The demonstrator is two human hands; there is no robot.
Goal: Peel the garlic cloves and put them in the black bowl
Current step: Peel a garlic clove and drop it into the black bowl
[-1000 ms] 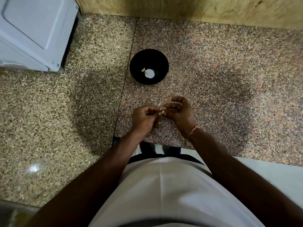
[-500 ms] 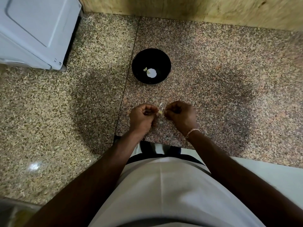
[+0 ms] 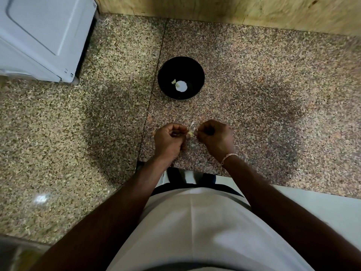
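Head view: both hands met over the speckled counter point(image 3: 273, 94). The left hand point(image 3: 170, 140) and right hand point(image 3: 214, 136) each had fingers curled, pinching one small garlic clove point(image 3: 191, 133) between them, a wisp of skin point(image 3: 192, 125) sticking up. Beyond them, well apart, the black bowl point(image 3: 168, 75) held a pale peeled clove point(image 3: 173, 81) beside a white glint.

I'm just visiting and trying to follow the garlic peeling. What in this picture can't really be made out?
- Garlic clove, head view: mostly hidden between the left hand and right hand; how much skin remains cannot be told.
- Pale pieces in the black bowl: too small to tell clove from glare.
- White appliance: cut off by the top and left edges.
- Bottom left corner: blurred object, unidentifiable.
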